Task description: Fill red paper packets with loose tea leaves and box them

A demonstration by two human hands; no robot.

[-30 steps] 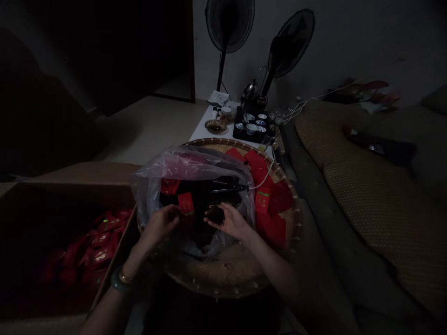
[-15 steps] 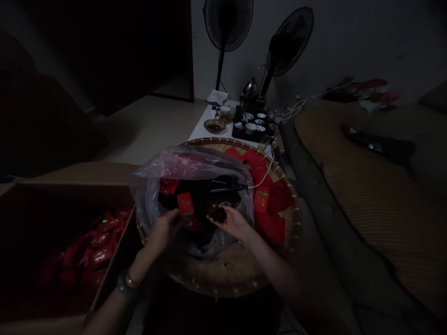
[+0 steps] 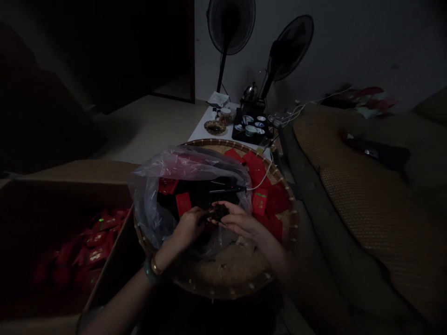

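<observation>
My right hand (image 3: 240, 220) cups a dark clump of what looks like dried leaves (image 3: 219, 212) over a clear plastic bag (image 3: 145, 200). Against the clump's left side, my left hand (image 3: 190, 225) has its fingers pinched together, apparently on some of it. Just behind my left hand a red packet (image 3: 183, 203) rests in the open bag, on dark contents. The bag sits in a round woven bamboo tray (image 3: 223, 270). Across the bag lies a slim black tool (image 3: 226, 190) with a small red light and a white cord.
More red packets (image 3: 260, 201) lie along the tray's right side. At left stands a cardboard box (image 3: 80, 170) holding many filled red packets (image 3: 96, 239). Behind are a tea tray with cups (image 3: 250, 130), a brown dish (image 3: 214, 127) and two fans (image 3: 231, 23). A sofa (image 3: 349, 186) stands right.
My left hand has moved right, from beside the red packet to the dark clump. My right hand stays around the clump, its fingers more curled.
</observation>
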